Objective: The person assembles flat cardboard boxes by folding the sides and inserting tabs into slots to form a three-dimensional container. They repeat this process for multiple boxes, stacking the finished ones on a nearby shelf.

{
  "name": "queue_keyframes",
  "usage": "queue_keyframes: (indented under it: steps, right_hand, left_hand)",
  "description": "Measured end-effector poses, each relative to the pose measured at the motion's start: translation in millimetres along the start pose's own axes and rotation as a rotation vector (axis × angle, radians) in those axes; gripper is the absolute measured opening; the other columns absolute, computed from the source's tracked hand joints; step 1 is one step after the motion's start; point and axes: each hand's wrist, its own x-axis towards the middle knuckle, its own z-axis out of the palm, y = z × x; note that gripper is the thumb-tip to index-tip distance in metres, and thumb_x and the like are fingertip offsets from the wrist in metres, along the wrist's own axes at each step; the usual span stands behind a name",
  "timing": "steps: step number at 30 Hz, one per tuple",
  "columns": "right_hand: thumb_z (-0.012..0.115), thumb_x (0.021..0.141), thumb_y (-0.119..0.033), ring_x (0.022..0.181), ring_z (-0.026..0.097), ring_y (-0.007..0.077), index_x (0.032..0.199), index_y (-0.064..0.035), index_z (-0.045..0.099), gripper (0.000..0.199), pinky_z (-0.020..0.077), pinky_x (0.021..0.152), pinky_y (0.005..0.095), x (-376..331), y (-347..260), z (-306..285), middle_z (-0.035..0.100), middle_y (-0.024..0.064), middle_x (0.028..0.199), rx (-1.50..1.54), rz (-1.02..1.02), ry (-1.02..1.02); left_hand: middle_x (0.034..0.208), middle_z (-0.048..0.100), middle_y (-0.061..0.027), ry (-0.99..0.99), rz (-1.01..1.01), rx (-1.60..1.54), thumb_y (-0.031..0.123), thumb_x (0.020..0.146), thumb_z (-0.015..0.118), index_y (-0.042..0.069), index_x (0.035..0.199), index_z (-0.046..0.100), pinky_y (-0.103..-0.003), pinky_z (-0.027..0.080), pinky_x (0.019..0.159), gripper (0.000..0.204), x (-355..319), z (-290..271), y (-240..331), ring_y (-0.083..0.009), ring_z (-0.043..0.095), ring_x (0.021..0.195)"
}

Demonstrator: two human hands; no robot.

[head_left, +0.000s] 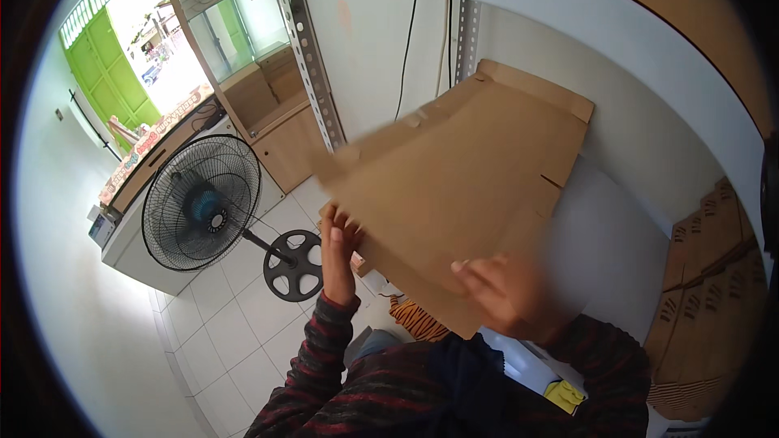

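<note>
A large flat brown cardboard sheet (462,170), a box blank with creased flaps and a slit, tilts in front of me. Its left corner is blurred by motion. At the sheet's near left edge is my left hand (338,255), fingers stretched upward and apart; some fingertips lie close to the cardboard or partly behind it. My right hand (515,296) is over the sheet's near right part, fingers pointing left. Motion smears that hand, so its grip on the cardboard is unclear.
A pale work surface (608,235) lies under the sheet, with stacked brown cardboard pieces (702,300) at the right. Metal shelf posts (316,73) rise behind. To the left stand a black fan (203,203) and a glass-fronted cabinet (251,24). A yellow item (564,396) sits near my body.
</note>
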Motion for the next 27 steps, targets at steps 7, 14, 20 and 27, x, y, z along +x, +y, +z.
queue_keyframes:
  steps: [7, 14, 20, 27]
  right_hand:
    - [0.064, 0.077, -0.008, 0.076, 0.062, 0.0229, 0.11, -0.0003, 0.065, 0.034, 0.0508, 0.062, 0.0324, -3.1, -11.4, 33.4, 0.063, 0.0124, 0.097, 0.229, 0.093, -0.006]
    - [0.063, 0.072, -0.011, 0.077, 0.062, 0.0234, 0.082, -0.0048, 0.058, 0.012, 0.0499, 0.063, 0.034, -14.6, 0.7, 42.1, 0.06, 0.0093, 0.086, 0.223, -0.04, -0.113]
    - [0.068, 0.069, -0.011, 0.072, 0.061, 0.0229, 0.078, -0.0062, 0.056, 0.016, 0.0488, 0.061, 0.0345, -17.9, 8.0, 38.4, 0.06, 0.0073, 0.078, 0.253, -0.04, -0.076]
    - [0.08, 0.071, -0.003, 0.06, 0.064, 0.0201, 0.071, -0.0048, 0.056, 0.023, 0.0482, 0.054, 0.0305, -0.3, 18.8, 8.3, 0.065, 0.0074, 0.071, 0.531, 0.362, 0.34]
  left_hand:
    - [0.121, 0.057, -0.0108, -0.086, -0.015, 0.195, -0.007, 0.087, 0.04, -0.002, 0.134, 0.041, -0.028, 0.044, 0.094, 0.047, 11.9, -21.8, -2.1, -0.0174, 0.056, 0.11]
    - [0.125, 0.06, -0.0166, -0.083, 0.04, 0.28, -0.014, 0.079, 0.036, -0.006, 0.109, 0.064, -0.029, 0.042, 0.1, 0.042, 11.5, -16.5, -2.5, -0.0189, 0.057, 0.114]
    - [0.128, 0.057, -0.0177, -0.132, 0.131, 0.339, -0.01, 0.087, 0.039, 0.0, 0.132, 0.048, -0.029, 0.043, 0.098, 0.047, 11.4, -13.9, 1.5, -0.0197, 0.058, 0.112]
    - [0.14, 0.041, -0.0182, -0.071, 0.03, 0.012, 0.007, 0.093, 0.049, 0.015, 0.153, 0.005, -0.037, 0.051, 0.088, 0.075, -3.7, 8.7, 36.4, -0.0287, 0.055, 0.117]
